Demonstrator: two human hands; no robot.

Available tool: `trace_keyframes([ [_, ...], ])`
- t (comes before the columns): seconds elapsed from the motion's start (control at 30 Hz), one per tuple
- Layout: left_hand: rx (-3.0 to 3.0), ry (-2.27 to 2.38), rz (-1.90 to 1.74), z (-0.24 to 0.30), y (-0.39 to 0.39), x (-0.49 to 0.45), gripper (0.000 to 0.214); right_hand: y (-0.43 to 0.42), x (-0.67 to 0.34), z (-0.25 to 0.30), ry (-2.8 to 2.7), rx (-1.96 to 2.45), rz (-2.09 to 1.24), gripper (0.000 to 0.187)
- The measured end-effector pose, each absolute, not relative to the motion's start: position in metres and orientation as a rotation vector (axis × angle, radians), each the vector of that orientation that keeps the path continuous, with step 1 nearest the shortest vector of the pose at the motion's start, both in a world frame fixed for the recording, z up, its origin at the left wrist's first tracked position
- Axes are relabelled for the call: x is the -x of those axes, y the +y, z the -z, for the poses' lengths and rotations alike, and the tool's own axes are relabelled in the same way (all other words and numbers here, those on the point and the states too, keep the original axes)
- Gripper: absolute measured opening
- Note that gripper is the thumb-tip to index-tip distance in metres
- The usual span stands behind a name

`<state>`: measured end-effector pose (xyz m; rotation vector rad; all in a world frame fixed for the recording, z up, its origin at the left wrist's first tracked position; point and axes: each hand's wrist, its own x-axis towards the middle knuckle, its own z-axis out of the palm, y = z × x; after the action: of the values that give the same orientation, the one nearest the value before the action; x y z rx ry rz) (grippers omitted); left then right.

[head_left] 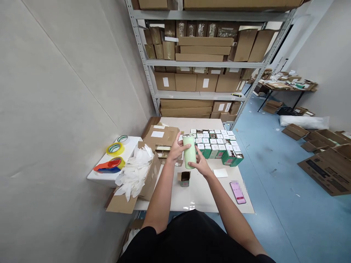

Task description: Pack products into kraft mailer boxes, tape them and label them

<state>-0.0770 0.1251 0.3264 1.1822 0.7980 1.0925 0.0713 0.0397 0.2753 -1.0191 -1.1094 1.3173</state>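
Observation:
Both my hands hold a pale green cylinder-shaped tumbler (pixel 189 153) upright above the white table (pixel 200 197). My left hand (pixel 177 148) wraps its upper part from the left. My right hand (pixel 201 164) grips its lower right side. Just below the tumbler, a small open box (pixel 185 178) stands on the table. Behind the tumbler lie rows of several small green-and-white boxes (pixel 219 146).
A pink phone (pixel 237 192) lies at the table's right front. A white card (pixel 221 172) lies near it. A carton of white packing material (pixel 135 175) and tape rolls (pixel 115 148) stand left. Flat cartons (pixel 161 136) lie behind. Metal shelving (pixel 203 64) with cartons is at the back.

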Motion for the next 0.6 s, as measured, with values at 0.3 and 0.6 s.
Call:
trace_keyframes([
  [0.3,-1.188,0.878,-1.129,-0.320,0.126,0.086,0.117,0.043,-0.064,-0.269,-1.103,1.029,-1.317,0.128],
  [0.6,-1.188,0.890,-1.119,-0.314,0.124,0.093,0.120,0.041,-0.058,-0.263,-1.162,1.031,-1.322,0.132],
])
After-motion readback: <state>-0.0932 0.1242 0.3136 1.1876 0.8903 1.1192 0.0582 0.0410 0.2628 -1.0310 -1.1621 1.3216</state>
